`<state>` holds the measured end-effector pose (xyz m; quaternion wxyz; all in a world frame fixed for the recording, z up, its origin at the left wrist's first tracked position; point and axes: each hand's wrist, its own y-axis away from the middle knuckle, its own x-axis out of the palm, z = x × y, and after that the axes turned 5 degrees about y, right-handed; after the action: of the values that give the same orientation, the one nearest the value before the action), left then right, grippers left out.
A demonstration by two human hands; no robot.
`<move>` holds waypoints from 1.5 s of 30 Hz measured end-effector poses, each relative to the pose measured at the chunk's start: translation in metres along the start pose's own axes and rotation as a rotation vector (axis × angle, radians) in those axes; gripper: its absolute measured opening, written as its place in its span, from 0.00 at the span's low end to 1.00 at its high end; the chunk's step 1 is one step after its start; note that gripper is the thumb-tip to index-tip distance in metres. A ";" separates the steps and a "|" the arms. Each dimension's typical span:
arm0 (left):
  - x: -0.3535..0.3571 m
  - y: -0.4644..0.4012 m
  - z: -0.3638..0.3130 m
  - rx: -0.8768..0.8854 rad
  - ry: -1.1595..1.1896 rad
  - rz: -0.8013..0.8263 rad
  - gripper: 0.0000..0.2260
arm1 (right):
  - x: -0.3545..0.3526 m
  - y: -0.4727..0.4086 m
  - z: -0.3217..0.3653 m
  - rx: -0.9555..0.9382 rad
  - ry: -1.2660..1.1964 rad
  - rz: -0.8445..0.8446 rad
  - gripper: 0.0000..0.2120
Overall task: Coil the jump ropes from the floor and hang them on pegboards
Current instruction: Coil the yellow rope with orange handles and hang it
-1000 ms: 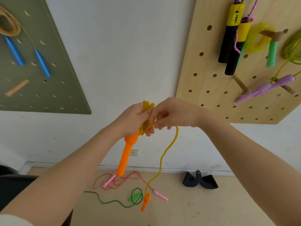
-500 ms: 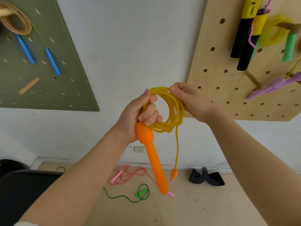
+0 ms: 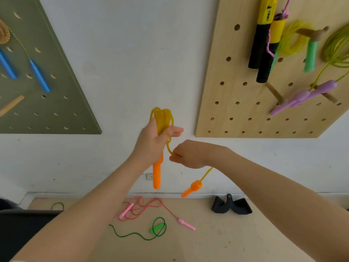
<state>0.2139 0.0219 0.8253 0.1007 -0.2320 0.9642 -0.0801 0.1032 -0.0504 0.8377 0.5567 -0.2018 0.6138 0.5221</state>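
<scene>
**Bare arms, a trace of white sleeve**

My two hands, the left hand [image 3: 154,142] and the right hand [image 3: 188,155], are bare: I see no gloves, rings or watch on them. My forearms are uncovered from wrist to elbow. At the bottom left corner of the view, a thin sliver of white sleeve [image 3: 14,260] shows on my left arm. The picture is too soft to tell my fingernails.

I see a white wall [image 3: 132,53] ahead with a small socket [image 3: 149,176] low at 6 o'clock, a pale baseboard [image 3: 217,195], and scuffed tan floor [image 3: 236,239] beneath.
</scene>
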 end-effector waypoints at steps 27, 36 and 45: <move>-0.022 0.004 -0.028 -0.070 0.745 0.008 0.13 | 0.000 -0.007 -0.053 -0.133 -0.872 -0.388 0.20; -0.066 0.009 0.002 -0.123 0.392 -0.362 0.10 | 0.034 -0.024 0.015 -0.135 -0.213 0.254 0.29; -0.078 0.030 0.025 -0.163 -0.464 0.169 0.08 | -0.016 -0.009 0.052 -0.288 0.092 -0.373 0.10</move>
<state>0.2745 0.0820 0.8074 0.3064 -0.1699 0.9346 0.0617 0.1399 -0.0140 0.8565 0.5803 -0.4126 0.5100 0.4827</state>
